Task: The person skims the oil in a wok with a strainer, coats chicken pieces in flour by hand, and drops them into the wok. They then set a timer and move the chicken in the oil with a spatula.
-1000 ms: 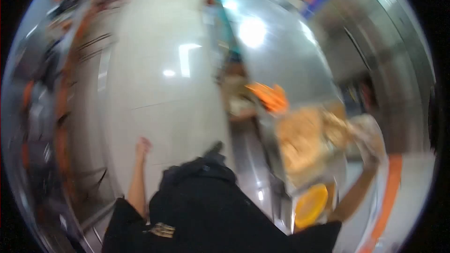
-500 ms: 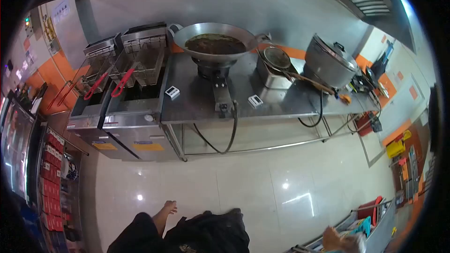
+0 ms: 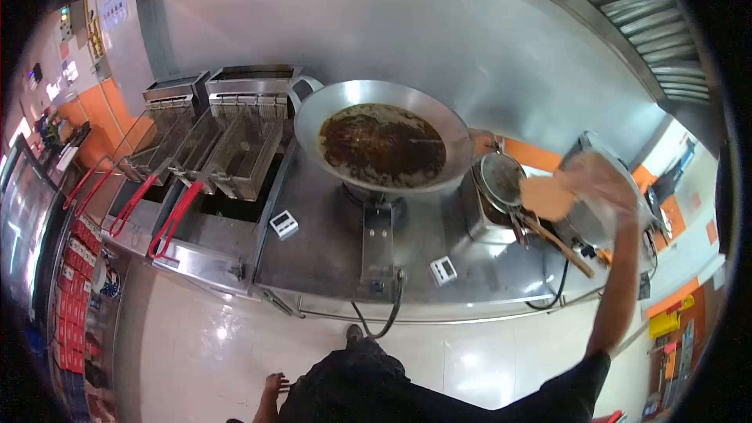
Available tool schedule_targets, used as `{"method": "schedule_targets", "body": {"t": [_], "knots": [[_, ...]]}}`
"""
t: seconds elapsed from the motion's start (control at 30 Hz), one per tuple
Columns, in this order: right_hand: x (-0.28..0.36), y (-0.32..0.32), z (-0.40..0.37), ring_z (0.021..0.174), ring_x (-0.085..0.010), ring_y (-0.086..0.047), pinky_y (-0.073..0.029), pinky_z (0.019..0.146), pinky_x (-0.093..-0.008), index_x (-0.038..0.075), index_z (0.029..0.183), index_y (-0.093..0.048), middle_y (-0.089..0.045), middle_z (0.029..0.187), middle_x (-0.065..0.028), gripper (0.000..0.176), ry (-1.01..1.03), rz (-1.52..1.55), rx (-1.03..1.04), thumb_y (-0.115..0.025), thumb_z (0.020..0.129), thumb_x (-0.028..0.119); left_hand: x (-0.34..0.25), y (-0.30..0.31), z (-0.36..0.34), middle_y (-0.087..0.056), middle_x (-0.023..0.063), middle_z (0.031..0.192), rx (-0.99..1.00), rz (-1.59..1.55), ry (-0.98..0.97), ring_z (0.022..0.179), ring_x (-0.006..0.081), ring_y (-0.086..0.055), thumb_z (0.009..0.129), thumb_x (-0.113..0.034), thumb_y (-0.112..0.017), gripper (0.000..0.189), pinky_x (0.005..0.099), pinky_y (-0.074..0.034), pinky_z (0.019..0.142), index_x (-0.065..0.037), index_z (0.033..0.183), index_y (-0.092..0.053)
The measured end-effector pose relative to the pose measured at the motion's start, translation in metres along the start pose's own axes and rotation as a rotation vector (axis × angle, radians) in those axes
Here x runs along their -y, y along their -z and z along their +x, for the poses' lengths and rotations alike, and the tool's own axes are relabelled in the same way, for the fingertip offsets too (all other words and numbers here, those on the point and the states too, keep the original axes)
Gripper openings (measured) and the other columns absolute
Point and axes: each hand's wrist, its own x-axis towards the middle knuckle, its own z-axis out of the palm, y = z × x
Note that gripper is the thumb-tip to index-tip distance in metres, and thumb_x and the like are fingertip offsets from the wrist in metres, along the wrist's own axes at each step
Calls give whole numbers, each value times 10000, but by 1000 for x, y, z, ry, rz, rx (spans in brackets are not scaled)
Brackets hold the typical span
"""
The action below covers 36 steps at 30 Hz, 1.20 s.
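My right hand [image 3: 599, 180] is blurred by motion and reaches out above the right part of the steel counter [image 3: 313, 266]. At its fingers is a flat tan piece [image 3: 547, 197], whose kind I cannot make out. Just left of this piece, a round wire strainer [image 3: 501, 178] rests over a metal container [image 3: 484, 225], and a wooden handle [image 3: 560, 247] slants down to the right. A large wok [image 3: 462, 129] holds dark brown oil [image 3: 382, 145] with foam on top. My left hand [image 3: 276, 384] hangs low by my body, empty, with fingers apart.
Fryer baskets with red handles [image 3: 176, 219] sit at the left fryers. White timers [image 3: 283, 224] lie on the counter, one below the wok's right side. A large lidded pot [image 3: 583, 223] stands behind my right hand. Gas hose [image 3: 401, 298] loops off the front edge.
My right hand has risen from beside the cart at the lower right to above the counter, with the tan piece at its fingers. The view has come closer to the wok.
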Motion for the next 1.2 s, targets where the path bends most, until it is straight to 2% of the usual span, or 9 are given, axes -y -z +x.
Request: {"method": "schedule_targets", "body": {"t": [0.1, 0.37, 0.4, 0.47, 0.67, 0.9, 1.03, 1.17, 1.2], "knots": [[-38, -69, 139, 869, -167, -531, -424, 751, -303, 63, 943, -573, -557, 961, -64, 211, 335, 228, 148, -555, 784, 201, 2, -18, -21, -578, 201, 924, -115, -102, 15, 743, 328, -602, 808, -269, -453, 316, 462, -477, 613, -20, 1004, -455], [18, -252, 333, 812, -179, -530, -454, 737, -304, 67, 945, -553, -562, 941, -95, 195, 80, -149, 463, -517, 798, 190, 8, -69, -87, -556, 193, 1039, -246, -26, 36, 850, 310, -601, 871, -300, -396, 440, 403, -510, 704, 68, 1103, -461], [21, -270, 341, 829, -185, -525, -452, 746, -309, 68, 966, -538, -551, 961, -100, 211, 95, -137, 505, -516, 800, 197, 69, -23, -36, -570, 192, 1028, -115, 516, -459, 894, 291, -595, 855, -323, -426, 455, 378, -512, 707, 54, 1107, -470], [26, -302, 351, 863, -197, -515, -450, 764, -320, 69, 1007, -509, -530, 1002, -110, 247, 121, -118, 590, -516, 805, 211, 49, -53, -54, -573, 192, 1015, -189, 73, -73, 890, 295, -595, 851, -323, -437, 448, 384, -512, 701, 48, 1101, -473], [30, -354, 354, 967, -233, -484, -444, 818, -354, 73, 1130, -421, -465, 1124, -141, 371, 132, -178, 764, -514, 820, 253, 28, -88, -74, -583, 192, 976, -217, -68, -3, 879, 306, -594, 838, -322, -468, 427, 403, -512, 680, 30, 1080, -484], [42, -319, 337, 1087, -275, -449, -437, 881, -393, 78, 1274, -318, -389, 1267, -176, 528, 133, -506, 799, -512, 836, 302, 8, -89, -84, -594, 192, 932, -240, -154, 21, 865, 320, -592, 822, -321, -505, 404, 426, -512, 657, 9, 1056, -496], [37, -269, 305, 863, -219, -541, -478, 677, -352, 96, 1180, -437, -550, 951, -113, 416, 470, -914, 408, -552, 809, 244, 20, -63, -54, -578, 176, 840, -202, -172, -96, 716, 317, -597, 795, -318, -465, 360, 474, -483, 596, -29, 1010, -467], [66, -154, 259, 909, -172, -546, -485, 698, -327, 97, 1171, -458, -570, 1011, -67, 384, -33, -439, 429, -553, 801, 142, 17, -38, -42, -581, 188, 850, -130, -227, -69, 684, 347, -607, 804, -280, -467, 316, 470, -475, 568, -26, 992, -471], [39, -137, 241, 935, -169, -538, -456, 755, -314, 84, 1140, -479, -555, 1054, -61, 338, 246, -137, 323, -535, 811, 137, 16, -34, -38, -581, 188, 850, -118, -220, -75, 684, 347, -607, 804, -280, -467, 316, 470, -475, 568, -26, 992, -471]]}}
